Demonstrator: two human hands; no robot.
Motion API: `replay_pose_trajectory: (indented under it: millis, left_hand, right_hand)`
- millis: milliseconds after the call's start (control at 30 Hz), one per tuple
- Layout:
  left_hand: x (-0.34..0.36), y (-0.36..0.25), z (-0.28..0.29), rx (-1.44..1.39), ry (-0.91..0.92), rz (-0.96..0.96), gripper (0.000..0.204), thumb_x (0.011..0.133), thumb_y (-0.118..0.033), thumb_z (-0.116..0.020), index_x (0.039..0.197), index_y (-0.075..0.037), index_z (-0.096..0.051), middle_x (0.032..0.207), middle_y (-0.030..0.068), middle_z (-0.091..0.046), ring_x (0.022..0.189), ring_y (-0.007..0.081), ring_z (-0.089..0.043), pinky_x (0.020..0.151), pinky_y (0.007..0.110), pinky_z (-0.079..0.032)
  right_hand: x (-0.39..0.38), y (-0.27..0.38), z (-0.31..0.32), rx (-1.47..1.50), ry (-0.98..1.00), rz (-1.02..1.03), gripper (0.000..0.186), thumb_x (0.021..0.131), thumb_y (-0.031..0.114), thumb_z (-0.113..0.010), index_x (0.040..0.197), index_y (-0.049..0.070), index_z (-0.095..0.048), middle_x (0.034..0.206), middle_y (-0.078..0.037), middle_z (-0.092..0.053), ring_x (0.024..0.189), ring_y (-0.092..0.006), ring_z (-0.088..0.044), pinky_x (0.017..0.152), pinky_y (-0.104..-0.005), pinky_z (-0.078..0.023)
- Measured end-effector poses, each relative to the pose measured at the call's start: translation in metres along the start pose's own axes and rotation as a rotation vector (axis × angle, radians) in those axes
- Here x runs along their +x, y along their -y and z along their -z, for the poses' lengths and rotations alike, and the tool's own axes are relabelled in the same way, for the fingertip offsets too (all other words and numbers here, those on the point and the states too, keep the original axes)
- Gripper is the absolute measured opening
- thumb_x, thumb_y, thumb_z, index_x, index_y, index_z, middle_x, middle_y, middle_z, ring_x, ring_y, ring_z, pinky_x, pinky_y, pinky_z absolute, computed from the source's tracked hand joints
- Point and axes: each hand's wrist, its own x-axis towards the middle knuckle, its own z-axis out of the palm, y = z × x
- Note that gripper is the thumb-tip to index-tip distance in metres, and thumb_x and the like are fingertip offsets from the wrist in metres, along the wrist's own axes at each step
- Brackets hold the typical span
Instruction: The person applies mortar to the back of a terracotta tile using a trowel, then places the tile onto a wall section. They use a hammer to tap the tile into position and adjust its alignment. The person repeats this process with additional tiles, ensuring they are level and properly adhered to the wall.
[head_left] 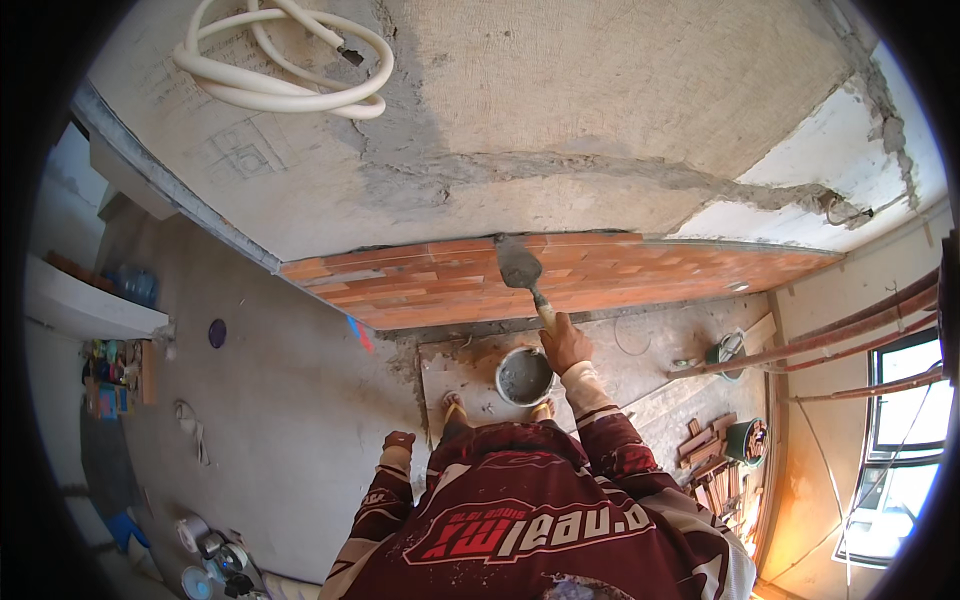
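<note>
My right hand point(566, 343) is closed round the pale handle of a trowel point(545, 312). Its blade, coated with grey mortar point(519, 266), reaches up against the upper part of the orange brick strip point(430, 279) on the wall. Just below that arm, in front of my feet, stands a round bucket point(523, 376) with grey mortar inside. My left hand point(399, 439) hangs low at my left side, curled into a fist and apart from the wall; nothing shows in it.
A coil of white hose point(290, 85) is on the wall at upper left. Wooden poles point(830, 340) jut in from the right. Stacked bricks point(705, 445), a green bucket point(746, 440) and another bucket point(728, 352) stand to the right. A purple disc point(217, 333) and cloth point(190, 430) lie left.
</note>
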Motion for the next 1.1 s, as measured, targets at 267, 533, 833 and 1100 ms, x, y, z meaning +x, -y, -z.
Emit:
replay_pose_trajectory:
  millis: [267, 533, 833, 1100]
  left_hand:
    - [-0.002, 0.011, -0.009, -0.162, -0.050, 0.086, 0.026, 0.078, -0.031, -0.062, 0.081, -0.007, -0.071, 0.072, 0.0072, -0.069, 0.059, 0.0196, -0.067, 0.064, 0.034, -0.053]
    - [-0.005, 0.010, -0.012, -0.080, -0.048, 0.030, 0.025, 0.078, -0.031, -0.059, 0.076, -0.009, -0.070, 0.068, 0.0073, -0.068, 0.058, 0.0200, -0.066, 0.063, 0.034, -0.053]
    - [-0.011, 0.009, -0.012, -0.062, -0.051, 0.059, 0.025, 0.077, -0.032, -0.059, 0.077, -0.010, -0.069, 0.067, 0.0086, -0.068, 0.057, 0.0203, -0.066, 0.061, 0.035, -0.054]
    - [-0.028, 0.016, -0.015, -0.318, -0.108, 0.137, 0.028, 0.076, -0.031, -0.069, 0.091, -0.007, -0.069, 0.074, 0.0074, -0.070, 0.058, 0.0186, -0.065, 0.055, 0.034, -0.053]
  right_hand:
    - [-0.002, 0.037, -0.004, 0.063, 0.099, 0.063, 0.035, 0.082, 0.035, -0.060, 0.103, 0.009, -0.050, 0.088, -0.023, -0.065, 0.083, -0.0447, -0.061, 0.073, -0.0524, -0.047]
    - [-0.009, 0.050, -0.025, 0.231, 0.174, 0.174, 0.045, 0.082, 0.039, -0.063, 0.106, 0.003, -0.051, 0.092, -0.025, -0.064, 0.087, -0.0458, -0.060, 0.075, -0.0522, -0.047]
    - [-0.015, 0.095, -0.021, 0.282, 0.294, 0.192, 0.046, 0.081, 0.039, -0.065, 0.102, 0.000, -0.053, 0.089, -0.027, -0.063, 0.086, -0.0451, -0.060, 0.073, -0.0508, -0.047]
    - [-0.017, 0.160, -0.050, 0.218, 0.414, 0.327, 0.046, 0.081, 0.037, -0.063, 0.105, 0.001, -0.049, 0.091, -0.027, -0.064, 0.088, -0.0451, -0.061, 0.077, -0.0505, -0.048]
